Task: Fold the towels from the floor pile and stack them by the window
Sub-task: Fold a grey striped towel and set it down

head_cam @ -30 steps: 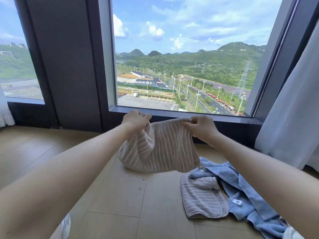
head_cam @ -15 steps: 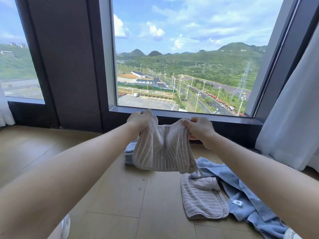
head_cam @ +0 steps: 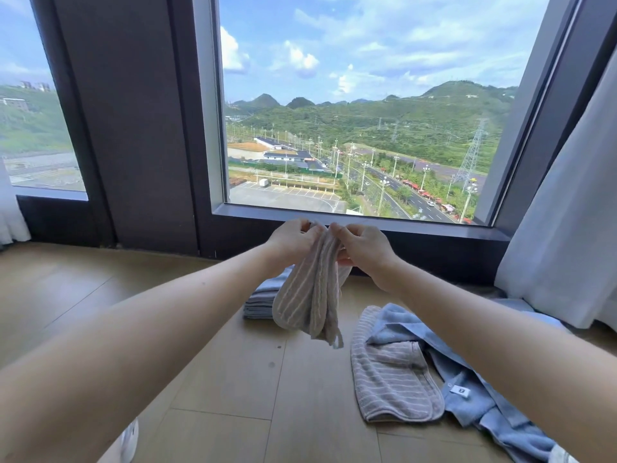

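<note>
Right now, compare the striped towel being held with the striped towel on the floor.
The held towel hangs in the air, bunched narrow; the floor towel lies flat and spread wide. The held towel's stripes run up and down; the floor towel's run across. Both are greyish-beige with thin pale stripes.

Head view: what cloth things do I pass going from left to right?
left curtain → folded blue stack → held striped towel → striped towel on the floor → crumpled blue cloth → right curtain

The white tag (head_cam: 459, 391) on the blue towel (head_cam: 484, 412) is unreadable.
</note>
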